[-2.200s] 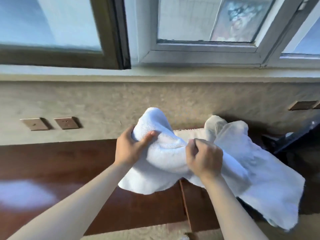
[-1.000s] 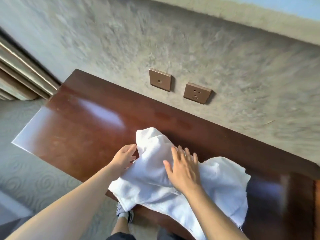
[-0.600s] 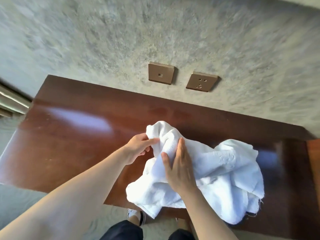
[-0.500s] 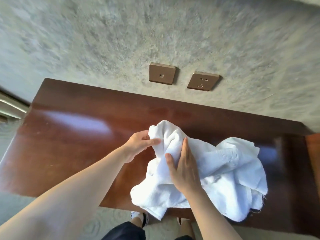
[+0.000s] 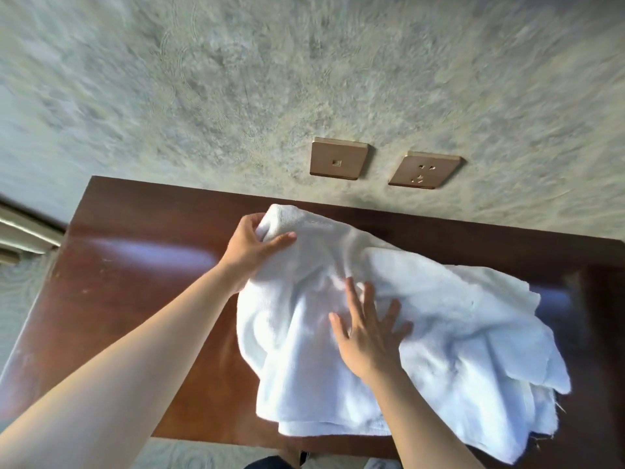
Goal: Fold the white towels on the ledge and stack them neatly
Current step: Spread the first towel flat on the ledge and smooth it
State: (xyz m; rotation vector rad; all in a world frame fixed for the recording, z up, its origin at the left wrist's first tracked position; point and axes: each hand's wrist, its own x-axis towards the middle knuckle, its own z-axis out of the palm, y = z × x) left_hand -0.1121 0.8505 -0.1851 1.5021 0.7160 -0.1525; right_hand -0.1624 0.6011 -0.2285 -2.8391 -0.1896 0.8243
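White towel (image 5: pixel 439 326) cloth lies rumpled on the dark brown wooden ledge (image 5: pixel 135 282), from near the back edge by the wall to the front edge, where its lower right part hangs a little over the edge. I cannot tell if it is one towel or more, because several layers and edges show at the lower right and they are bunched together.

Two hands are in view. The left hand (image 5: pixel 252 247) grips the far left corner of the cloth, with the thumb on top and the other fingers curled under the fabric, and this corner is raised a little from the wood. The right hand (image 5: pixel 368 333) rests flat on the middle of the cloth, palm down, with its fingers straight and spread apart.

Two square bronze-coloured wall plates are on the rough grey-green wall (image 5: pixel 236 79) just above the ledge, side by side. The left plate (image 5: pixel 338 159) has one small square opening. The right plate (image 5: pixel 424 170) is a power socket with several holes.

No label or writing can be read on anything. At the bottom edge, dark clothing (image 5: pixel 267 463) of the person shows below the ledge.
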